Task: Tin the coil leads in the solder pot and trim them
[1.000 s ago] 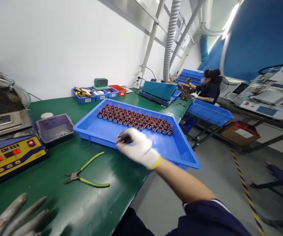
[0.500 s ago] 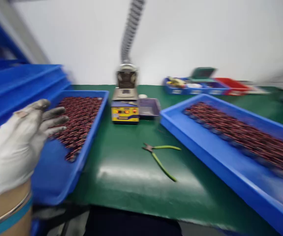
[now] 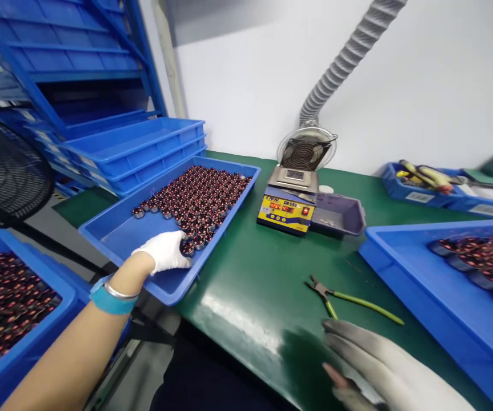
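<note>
My left hand (image 3: 164, 252), in a white glove, reaches into the left blue tray (image 3: 120, 225). Its thumb and fingers curl about a small round coil part (image 3: 187, 248) at the near edge of many dark, copper-red coil parts (image 3: 205, 197); part of the grip is hidden. My right hand (image 3: 383, 365), also gloved but with a bare thumb tip, hovers above the green table (image 3: 246, 285) with long fingers stretched out and the thumb apart. Just beyond it lie green-handled cutting pliers (image 3: 324, 291), jaws away from me, one handle partly covered by the fingers.
A yellow-fronted soldering pot (image 3: 287, 211) with a lit display stands under a grey hose (image 3: 353, 51), a purple tray (image 3: 344, 212) beside it. Another blue tray (image 3: 439, 302) of coil parts is at right. Stacked blue trays (image 3: 143, 151) and a black fan (image 3: 6, 171) stand left.
The view has swung left. My left hand has gone from above the left tray down to the coil parts, its fingers closing around one. My right hand has come into view by the pliers.
</note>
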Tool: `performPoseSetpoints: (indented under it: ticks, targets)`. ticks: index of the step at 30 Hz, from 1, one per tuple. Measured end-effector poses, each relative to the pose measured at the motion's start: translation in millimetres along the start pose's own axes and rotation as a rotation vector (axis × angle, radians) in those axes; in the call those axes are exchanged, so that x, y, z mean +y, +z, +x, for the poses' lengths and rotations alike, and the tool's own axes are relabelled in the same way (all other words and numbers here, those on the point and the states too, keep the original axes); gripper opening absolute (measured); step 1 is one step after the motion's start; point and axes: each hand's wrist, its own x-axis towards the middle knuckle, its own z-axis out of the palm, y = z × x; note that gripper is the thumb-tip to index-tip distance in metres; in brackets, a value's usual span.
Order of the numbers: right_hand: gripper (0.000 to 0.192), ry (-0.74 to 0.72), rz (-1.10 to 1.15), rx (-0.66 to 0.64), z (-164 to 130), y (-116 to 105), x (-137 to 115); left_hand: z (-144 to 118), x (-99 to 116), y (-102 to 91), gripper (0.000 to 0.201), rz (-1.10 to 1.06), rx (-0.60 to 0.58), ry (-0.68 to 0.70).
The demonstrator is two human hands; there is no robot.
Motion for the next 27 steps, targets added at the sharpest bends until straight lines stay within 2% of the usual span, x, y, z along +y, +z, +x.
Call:
performPoseSetpoints:
  ticks: [2,6,10,12,14,17,19,21,22,24,27]
  targets:
    - [0.02,-0.092,0.065,-0.002,28.9,3.7,-12.4,2.3,7.3,1.8,0.065,-0.027,0.014,0.029]
    - [0.023,-0.134,0.239,0.009,68.6,8.7,-29.1,0.1,12.0,7.8,0.043,-0.088,0.041,0.039]
    - [0.031,-0.155,0.377,0.005,75.5,19.1,-29.6,-13.0,-1.6,5.4,0.02,-0.154,0.068,-0.012]
    - [0.032,-0.127,0.426,0.003,71.8,25.9,-26.7,-23.3,-8.5,-3.0,0.023,-0.158,0.122,-0.066]
    - [0.031,-0.013,0.455,-0.011,69.0,32.8,-24.8,-32.9,-5.6,-13.9,0.03,-0.232,0.181,-0.079]
    - [0.038,0.324,0.488,-0.069,75.1,42.7,-25.7,-38.8,28.7,-25.1,0.037,-0.568,0.224,0.005]
    - [0.055,0.54,0.557,-0.078,86.2,49.6,-25.7,-35.6,68.2,-24.9,0.037,-0.732,0.233,0.107]
    - [0.069,0.641,0.657,0.005,98.2,56.7,-20.7,-28.7,111.0,-20.0,0.033,-0.726,0.262,0.214]
    - [0.069,0.665,0.697,0.075,102.9,60.1,-15.9,-24.5,130.4,-16.7,0.03,-0.691,0.281,0.261]
    - [0.055,0.71,0.745,0.219,108.0,65.4,-3.2,-15.6,160.8,-10.2,0.027,-0.632,0.293,0.331]
    - [0.034,0.794,0.923,0.326,107.9,67.9,15.1,-3.3,180.2,-1.6,0.029,-0.746,0.203,0.394]
